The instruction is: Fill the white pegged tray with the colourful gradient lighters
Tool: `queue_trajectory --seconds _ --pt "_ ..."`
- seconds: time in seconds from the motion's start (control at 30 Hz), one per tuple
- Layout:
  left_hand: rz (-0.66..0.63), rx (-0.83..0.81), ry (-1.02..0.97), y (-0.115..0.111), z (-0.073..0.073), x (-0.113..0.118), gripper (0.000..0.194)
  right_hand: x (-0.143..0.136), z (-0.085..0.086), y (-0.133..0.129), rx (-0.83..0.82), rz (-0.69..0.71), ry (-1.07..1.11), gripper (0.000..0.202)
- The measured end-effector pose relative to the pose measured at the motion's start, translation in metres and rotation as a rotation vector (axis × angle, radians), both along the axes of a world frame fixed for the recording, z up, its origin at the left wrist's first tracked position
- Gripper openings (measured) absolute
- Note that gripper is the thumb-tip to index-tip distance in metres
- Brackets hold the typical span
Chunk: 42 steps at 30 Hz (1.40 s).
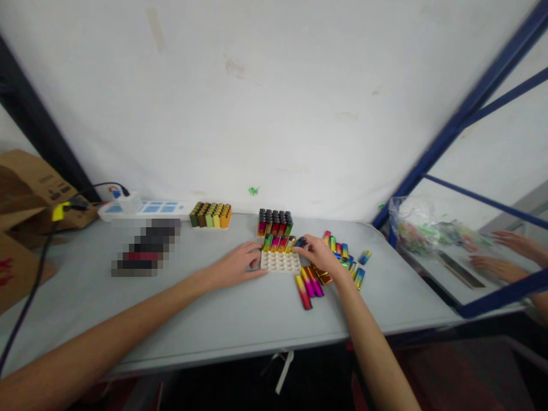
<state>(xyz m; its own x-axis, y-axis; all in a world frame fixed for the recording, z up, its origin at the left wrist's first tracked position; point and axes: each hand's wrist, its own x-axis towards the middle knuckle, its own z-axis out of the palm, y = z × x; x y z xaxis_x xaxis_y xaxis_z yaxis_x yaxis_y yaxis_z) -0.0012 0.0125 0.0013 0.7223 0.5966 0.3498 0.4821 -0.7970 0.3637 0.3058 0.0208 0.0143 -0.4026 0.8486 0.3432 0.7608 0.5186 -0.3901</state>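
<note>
Grey table [214, 319] under everything. Left hand [240, 264]: fingers parted, against the white holed tray's [280, 263] left edge, presumably steadying it. Right hand [320, 254]: fingertips appear pinched on a dark-blue lighter [301, 242] at the tray's far right corner. Loose lighters [315, 282] lie beside and beneath right fingers, likely for short reach. Upright lighters [282, 244], between both hands' fingertips, fill the far holes, apparently held vertical by them.

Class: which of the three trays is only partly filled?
The tray between left hand and right hand: its near rows are bare; the gold-topped set and black-topped set look full.
</note>
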Motion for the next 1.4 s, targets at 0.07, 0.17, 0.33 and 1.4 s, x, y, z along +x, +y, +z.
queue_trajectory --seconds 0.07,0.17,0.33,1.4 --pt "-0.004 0.004 0.002 0.000 0.001 0.000 0.035 -0.006 -0.002 0.000 -0.017 -0.034 -0.048 0.033" --pt "-0.013 0.004 -0.009 -0.001 0.002 0.000 0.034 -0.009 0.000 -0.001 -0.010 -0.051 -0.065 0.033" --pt "-0.008 0.000 -0.010 -0.001 0.003 0.000 0.036 0.011 0.018 -0.010 -0.031 -0.018 0.166 0.035" --pt "-0.010 0.004 -0.016 0.001 0.000 0.000 0.036 0.030 0.023 -0.013 0.272 -0.239 0.272 0.033"
